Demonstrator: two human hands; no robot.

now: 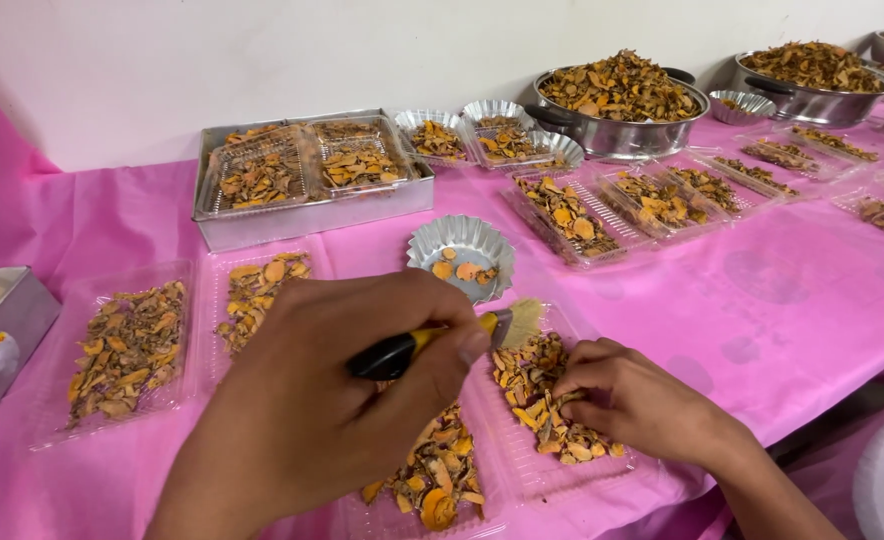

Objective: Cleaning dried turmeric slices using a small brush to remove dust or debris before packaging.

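Left hand [302,420] gripping brush [442,340]; right hand [632,400] pinching dried orange slices [537,385] in clear tray [522,470] on pink surface [762,310].

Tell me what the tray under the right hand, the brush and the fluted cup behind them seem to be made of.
The tray looks like thin clear plastic: the pink cloth shows through it. The brush in the left hand seems to have a black and yellow plastic handle and pale bristles. The fluted cup looks like shiny thin metal, probably aluminium.
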